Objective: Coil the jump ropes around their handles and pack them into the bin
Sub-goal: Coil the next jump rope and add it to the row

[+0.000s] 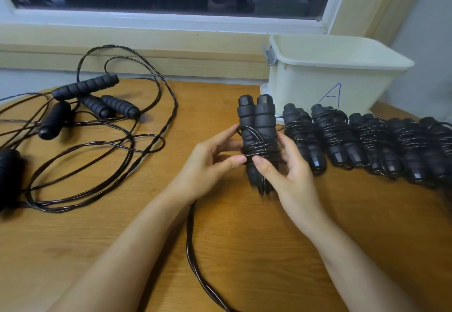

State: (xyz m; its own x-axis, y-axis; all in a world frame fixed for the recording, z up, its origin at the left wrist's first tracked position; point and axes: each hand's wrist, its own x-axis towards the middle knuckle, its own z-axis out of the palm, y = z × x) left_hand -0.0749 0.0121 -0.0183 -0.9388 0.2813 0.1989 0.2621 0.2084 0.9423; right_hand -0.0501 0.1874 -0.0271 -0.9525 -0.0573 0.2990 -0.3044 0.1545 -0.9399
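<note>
**Half-wound rope held in both hands**

The left grip [208,162] and right grip [286,172] both clasp a pair of black handles [256,121] set side by side. The thumbs press on the rope [264,150] wound round their middle. Its loose tail trails across the counter [97,250]. Just to the right, wound bundles [342,138] lie in a row before the cream bin [330,74]. Uncoiled ropes [97,106] sprawl at far left.

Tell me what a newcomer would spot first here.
The left hand and right hand hold a half-wound bundle upright over the middle of the table. A row of coiled ropes lies to its right, in front of the white bin marked A. Loose ropes sprawl tangled on the left.
</note>
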